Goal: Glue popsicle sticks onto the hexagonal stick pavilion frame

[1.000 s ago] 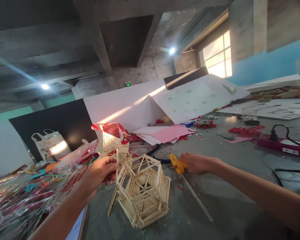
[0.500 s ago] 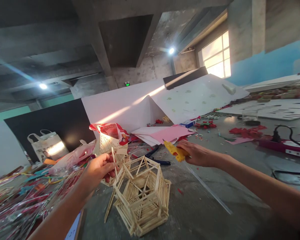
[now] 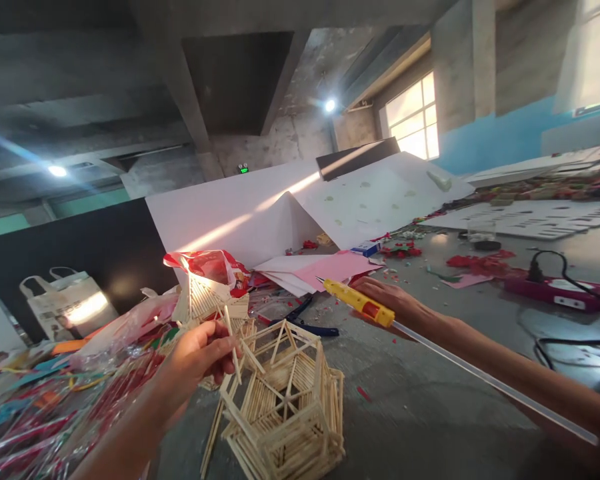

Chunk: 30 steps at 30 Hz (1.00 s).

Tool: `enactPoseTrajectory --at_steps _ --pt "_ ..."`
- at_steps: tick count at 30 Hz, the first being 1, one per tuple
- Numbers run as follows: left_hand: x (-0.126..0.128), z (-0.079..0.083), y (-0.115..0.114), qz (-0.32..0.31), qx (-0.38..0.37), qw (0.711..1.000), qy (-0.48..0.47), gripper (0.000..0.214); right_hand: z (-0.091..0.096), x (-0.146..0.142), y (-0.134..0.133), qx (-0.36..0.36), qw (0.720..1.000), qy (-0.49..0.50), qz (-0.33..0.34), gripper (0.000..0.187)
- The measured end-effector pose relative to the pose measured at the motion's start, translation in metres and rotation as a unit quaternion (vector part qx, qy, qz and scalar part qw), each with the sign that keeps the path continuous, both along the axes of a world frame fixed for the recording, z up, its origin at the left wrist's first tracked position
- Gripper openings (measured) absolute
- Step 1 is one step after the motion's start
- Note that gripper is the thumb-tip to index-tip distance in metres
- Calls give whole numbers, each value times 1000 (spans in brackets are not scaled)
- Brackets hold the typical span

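A hexagonal frame of thin wooden sticks [image 3: 285, 400] lies tilted on the grey table [image 3: 430, 413]. My left hand [image 3: 200, 353] pinches a single wooden stick [image 3: 231, 343] just left of the frame's upper edge. My right hand [image 3: 395, 303] is closed around a yellow glue gun [image 3: 357, 301], held above the table behind the frame. A long clear glue stick [image 3: 490, 383] runs back from the gun along my forearm. Another stick model [image 3: 205, 300] stands behind my left hand.
Shiny wrappers and coloured scraps [image 3: 40, 407] pile up at the left. Blue-handled scissors [image 3: 310, 327], pink and white paper sheets [image 3: 325, 267], large white boards [image 3: 290, 207] and a pink power strip with black cables [image 3: 555, 290] lie beyond. A loose stick [image 3: 210, 437] rests by the frame.
My right hand picked the yellow glue gun up off the table and raised it, its glue stick now showing along my arm. My left hand stayed by the frame with its stick.
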<state>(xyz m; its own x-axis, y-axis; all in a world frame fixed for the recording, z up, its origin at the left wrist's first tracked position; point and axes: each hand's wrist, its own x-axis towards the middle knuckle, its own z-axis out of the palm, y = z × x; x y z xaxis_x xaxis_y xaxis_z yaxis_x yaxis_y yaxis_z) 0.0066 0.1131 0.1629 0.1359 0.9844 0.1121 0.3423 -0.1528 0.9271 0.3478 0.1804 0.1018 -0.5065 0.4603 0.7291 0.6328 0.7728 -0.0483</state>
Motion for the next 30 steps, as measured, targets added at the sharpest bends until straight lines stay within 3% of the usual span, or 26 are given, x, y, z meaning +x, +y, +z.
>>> enactPoseTrajectory --at_steps 5,10,17,25,30 --pt "11 -9 12 -37 -11 999 -37 25 6 -20 -12 10 999 25 35 30" --pt "22 -17 18 -51 -10 998 -35 25 0 -32 -19 19 995 30 98 28" --pt "36 -25 14 -64 35 996 49 25 -23 -21 -13 75 994 39 69 33" --pt "62 -15 10 -28 65 992 104 18 -24 -21 -32 42 996 26 71 37" --pt "72 -8 7 -28 81 992 91 18 -22 -23 -39 37 996 10 79 41"
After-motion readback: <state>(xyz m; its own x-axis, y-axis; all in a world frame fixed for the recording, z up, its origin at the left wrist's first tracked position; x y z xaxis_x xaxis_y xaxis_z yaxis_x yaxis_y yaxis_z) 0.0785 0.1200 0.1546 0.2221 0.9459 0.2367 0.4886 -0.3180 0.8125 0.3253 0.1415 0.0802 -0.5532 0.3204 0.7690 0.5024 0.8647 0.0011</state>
